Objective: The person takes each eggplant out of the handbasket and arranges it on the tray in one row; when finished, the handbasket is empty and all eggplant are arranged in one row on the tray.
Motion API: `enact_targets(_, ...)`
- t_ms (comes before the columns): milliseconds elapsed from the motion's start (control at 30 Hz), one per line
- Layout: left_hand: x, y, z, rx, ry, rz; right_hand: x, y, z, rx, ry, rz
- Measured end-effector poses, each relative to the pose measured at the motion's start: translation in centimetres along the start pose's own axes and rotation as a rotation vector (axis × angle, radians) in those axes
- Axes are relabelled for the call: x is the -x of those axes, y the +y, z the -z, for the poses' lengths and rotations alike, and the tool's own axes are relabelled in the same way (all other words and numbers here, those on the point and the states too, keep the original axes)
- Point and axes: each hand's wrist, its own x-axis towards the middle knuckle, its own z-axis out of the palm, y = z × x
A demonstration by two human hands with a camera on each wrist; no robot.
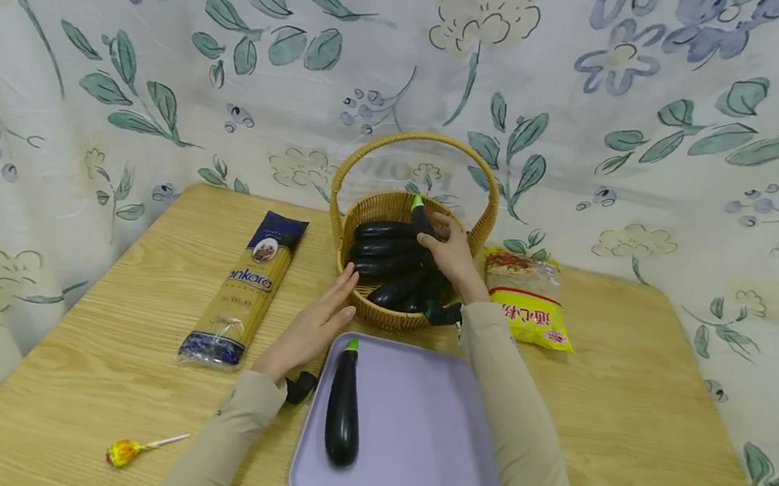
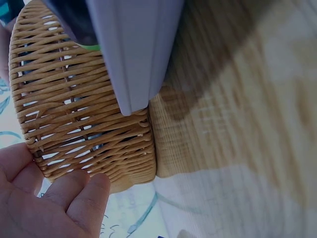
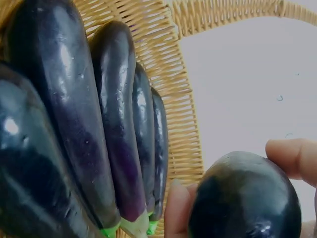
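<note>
Pinching an eggplant point(image 1: 422, 219) between thumb and fingers, the right hand point(image 1: 454, 255) has it by the far right rim of the basket point(image 1: 390, 320), green tip toward the far edge of the table point(image 1: 632, 403). A firm, even hold should suit such smooth skin, its length angled clear of the handle point(image 1: 420, 135) and the piled eggplants point(image 1: 387, 249). The left hand point(image 1: 309, 329), fingers extended, touches the basket's left rim; light steadying there should prevent tipping. A second eggplant point(image 1: 344, 409) lies along the left edge of the tray point(image 1: 426, 418).
</note>
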Motion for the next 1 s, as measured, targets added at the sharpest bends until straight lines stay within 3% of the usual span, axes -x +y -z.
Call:
enact_targets(267, -0.1, -0.4, 0.0, -0.002, 0.002, -0.009, 1.3, -0.3, 0.0, -0.034, 0.007, 0.039)
enact_targets(533, -0.2, -0.2, 0.1, 0.011, -0.004, -0.008, 3.8, -0.5, 0.1, -0.085, -0.015, 0.047)
enact_targets(867, -0.2, -0.2, 0.2, 0.007, -0.015, -0.01, 6.7, -0.4, -0.5, -0.292, -0.074, 0.097)
enact_targets(1000, -0.2, -0.2, 0.1, 0.009, -0.017, -0.012, 7.7, -0.2, -0.6, -0.322, -0.08, 0.125)
